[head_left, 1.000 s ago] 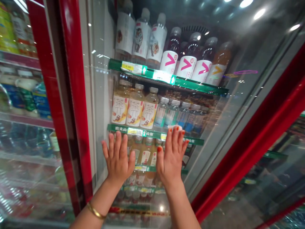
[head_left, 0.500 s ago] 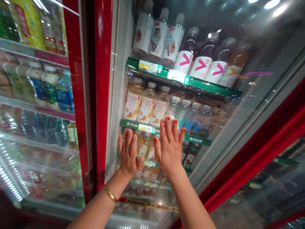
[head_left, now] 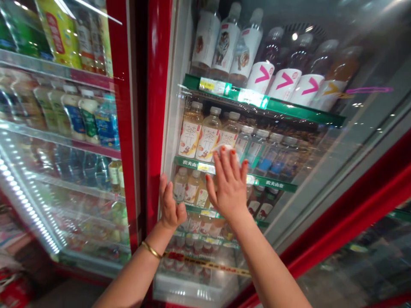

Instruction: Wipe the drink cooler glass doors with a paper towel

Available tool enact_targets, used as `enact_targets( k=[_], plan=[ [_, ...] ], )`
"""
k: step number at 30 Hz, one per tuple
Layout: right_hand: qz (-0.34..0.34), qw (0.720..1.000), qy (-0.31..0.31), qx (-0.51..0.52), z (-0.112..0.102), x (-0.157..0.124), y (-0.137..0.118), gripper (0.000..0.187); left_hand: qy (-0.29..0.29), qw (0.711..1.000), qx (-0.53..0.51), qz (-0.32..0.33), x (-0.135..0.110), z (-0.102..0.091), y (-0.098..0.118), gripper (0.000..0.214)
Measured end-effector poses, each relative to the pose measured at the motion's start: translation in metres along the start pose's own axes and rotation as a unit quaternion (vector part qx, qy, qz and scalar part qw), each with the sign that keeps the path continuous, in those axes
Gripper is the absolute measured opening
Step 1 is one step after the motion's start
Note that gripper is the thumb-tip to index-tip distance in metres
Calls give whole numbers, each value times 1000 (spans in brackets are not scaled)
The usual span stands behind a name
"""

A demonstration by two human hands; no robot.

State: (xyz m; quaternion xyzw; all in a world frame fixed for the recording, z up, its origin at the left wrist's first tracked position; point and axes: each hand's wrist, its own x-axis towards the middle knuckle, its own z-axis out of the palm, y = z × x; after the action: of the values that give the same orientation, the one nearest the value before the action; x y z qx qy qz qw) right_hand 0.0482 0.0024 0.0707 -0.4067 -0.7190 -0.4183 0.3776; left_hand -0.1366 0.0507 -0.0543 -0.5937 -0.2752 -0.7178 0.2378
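My left hand (head_left: pixel 170 205) lies flat and open against the glass door (head_left: pixel 321 171) of a drinks fridge, close to its red left frame (head_left: pixel 157 107). A gold bangle (head_left: pixel 150 250) sits on that wrist. My right hand (head_left: pixel 228 184) is spread flat on the glass a little higher, pressing a small white cloth (head_left: pixel 224 149) under its fingertips. Behind the glass, level with the fingers, stand tea bottles (head_left: pixel 205 137) with orange and white labels on a green shelf rail (head_left: pixel 257 182).
Above, a second green shelf (head_left: pixel 289 109) carries white-labelled bottles with pink marks. A neighbouring fridge (head_left: pixel 64 128) full of bottles stands at the left, lit by a strip of lights. The door's red lower frame (head_left: pixel 353 214) runs diagonally at the right.
Both hands have slid left and upward across the glass, the cloth moving with the right hand. The left hand now sits by the red frame. The view has panned right to left.
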Motion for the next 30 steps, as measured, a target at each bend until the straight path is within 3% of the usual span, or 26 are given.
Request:
enact_targets(
  k=[2, 4, 7, 9, 11, 13, 15, 16, 18, 20, 22, 24, 26, 28, 30],
  plan=[
    [-84, 996, -17, 27, 17, 6, -30, 65, -3, 1000, 3, 2, -3, -1, -2, 74],
    [-173, 983, -40, 47, 31, -11, -51, 56, -12, 1000, 1, 17, -3, -4, -3, 74],
    [-199, 976, -72, 45, 31, -62, -42, 54, -29, 999, -2, 33, 3, -7, -1, 66],
    [-143, 987, -71, 18, 16, -89, -10, 63, -52, 998, 26, 33, 9, -6, 3, 60],
    [-36, 998, -40, -21, -3, -95, 28, 74, -83, 993, 80, 37, 13, -2, 7, 64],
    [98, 994, 9, -51, -16, -83, 55, 75, -100, 985, 130, 49, 15, 3, 10, 73],
    [195, 978, 57, -54, -15, -65, 58, 74, -102, 982, 148, 60, 15, 5, 10, 82],
    [215, 973, 71, -49, -10, -59, 50, 76, -102, 982, 147, 65, 15, 5, 9, 84],
    [191, 979, 59, -30, 5, -63, 20, 82, -104, 983, 136, 67, 14, 4, 7, 87],
    [102, 995, -5, 0, 18, -88, -11, 86, -106, 985, 123, 65, 14, 2, 4, 87],
    [34, 999, -36, 8, 22, -126, -24, 82, -108, 985, 120, 68, 13, 1, 2, 88],
    [97, 995, -6, -24, 17, -162, -9, 77, -112, 983, 127, 77, 12, 0, 1, 88],
    [228, 971, 60, -48, 6, -181, 26, 75, -111, 980, 138, 85, 9, 0, -1, 88],
    [319, 939, 118, -54, -5, -175, 63, 74, -108, 982, 137, 77, 6, 1, -3, 89],
    [342, 929, 134, -46, -9, -151, 79, 75, -120, 989, 83, 24, 2, 0, -7, 90]
  ],
)
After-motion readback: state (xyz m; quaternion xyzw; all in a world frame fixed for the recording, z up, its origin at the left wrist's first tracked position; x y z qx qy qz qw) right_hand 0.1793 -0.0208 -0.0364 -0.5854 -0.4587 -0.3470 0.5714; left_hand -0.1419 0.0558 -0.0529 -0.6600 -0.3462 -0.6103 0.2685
